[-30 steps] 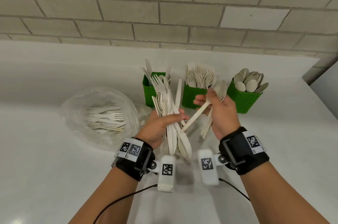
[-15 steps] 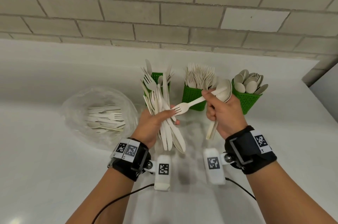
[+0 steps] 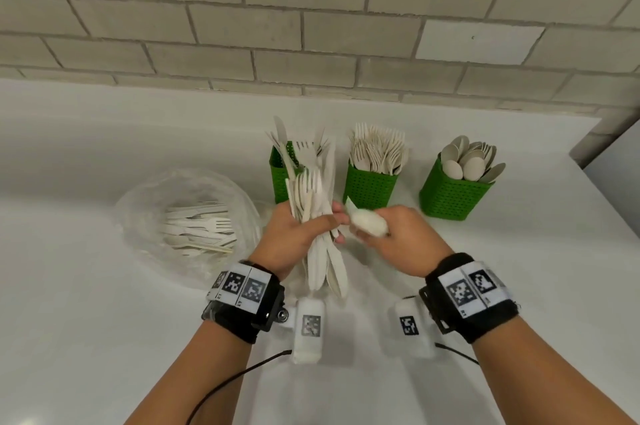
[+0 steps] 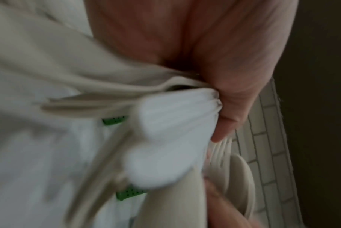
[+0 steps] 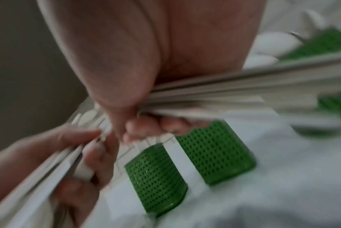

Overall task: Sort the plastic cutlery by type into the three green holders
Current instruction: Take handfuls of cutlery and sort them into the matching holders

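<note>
While the left hand (image 3: 294, 234) grips an upright bundle of mixed cutlery (image 3: 317, 216) above the white surface (image 3: 104, 338), the right hand (image 3: 398, 241) is curled round a smaller bunch of pieces (image 3: 367, 223) (too blurred to tell their type), its tip touching the bundle. Behind stand three green holders: the left holder (image 3: 282, 178) has knives and a fork, the middle holder (image 3: 369, 187) forks, the right holder (image 3: 452, 197) spoons. More cutlery lies in a clear plastic bag (image 3: 187, 216) at the left.
</note>
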`<state>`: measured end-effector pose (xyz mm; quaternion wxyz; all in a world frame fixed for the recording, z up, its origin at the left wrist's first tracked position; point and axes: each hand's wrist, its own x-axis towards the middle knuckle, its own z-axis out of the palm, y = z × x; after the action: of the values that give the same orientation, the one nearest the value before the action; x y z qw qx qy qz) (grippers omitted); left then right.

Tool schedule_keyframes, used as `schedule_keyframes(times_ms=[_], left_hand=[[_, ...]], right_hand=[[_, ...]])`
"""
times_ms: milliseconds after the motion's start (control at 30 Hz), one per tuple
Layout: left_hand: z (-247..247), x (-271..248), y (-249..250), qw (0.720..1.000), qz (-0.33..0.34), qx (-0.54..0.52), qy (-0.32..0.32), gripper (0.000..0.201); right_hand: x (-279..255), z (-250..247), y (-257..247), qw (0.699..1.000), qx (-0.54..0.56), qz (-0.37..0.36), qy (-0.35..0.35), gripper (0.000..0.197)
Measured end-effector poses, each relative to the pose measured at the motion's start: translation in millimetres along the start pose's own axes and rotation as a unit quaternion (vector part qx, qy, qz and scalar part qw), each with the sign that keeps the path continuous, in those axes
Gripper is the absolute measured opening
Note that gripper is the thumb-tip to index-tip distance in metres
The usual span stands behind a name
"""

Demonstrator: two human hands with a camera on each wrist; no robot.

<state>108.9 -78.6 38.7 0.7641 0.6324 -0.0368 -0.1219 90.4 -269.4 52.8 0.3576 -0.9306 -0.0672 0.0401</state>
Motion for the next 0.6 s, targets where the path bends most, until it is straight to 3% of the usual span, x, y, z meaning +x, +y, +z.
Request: schedule_keyframes(times_ms=[67, 133, 233, 300, 400, 467, 600], left_hand=[[-5.3, -0.5, 1.8, 0.998, -0.018, -0.062, 0.01, 0.027], [-9.4, -1.6, 2.2, 0.998, -0.027, -0.05, -0.017, 0.023], [-2.9, -4.3, 1.9, 0.995, -0.029, -0.021, -0.093, 0.023], [1.4, -4.1, 1.1, 0.994, -0.022, -0.038, -0.097, 0.029], [-3.4, -0.8, 1.6, 0.997, -0.023, -0.069, -0.006, 0.024], [-9.1, 2.1, 2.2, 0.995, -0.014, -0.08, 0.056, 0.015], [-8.5, 5.3, 4.9, 0.992, 0.008, -0.082, 0.094, 0.011]], right_hand=[[1.6, -1.0, 1.9, 0.968, 0.226, 0.071, 0.087, 0.033], [2.4, -5.6, -8.4, 0.923, 0.358, 0.085, 0.114, 0.035], [6.9, -2.8, -30.9, 0.919, 0.385, 0.028, 0.078, 0.033], [12.6, -0.2, -36.1, 0.922, 0.375, 0.002, 0.097, 0.025], [20.5, -3.8, -27.3, 0.893, 0.411, 0.05, 0.18, 0.02], [20.7, -5.4, -23.6, 0.877, 0.44, 0.058, 0.185, 0.016], [19.0, -0.2, -20.8, 0.868, 0.458, 0.055, 0.184, 0.01]])
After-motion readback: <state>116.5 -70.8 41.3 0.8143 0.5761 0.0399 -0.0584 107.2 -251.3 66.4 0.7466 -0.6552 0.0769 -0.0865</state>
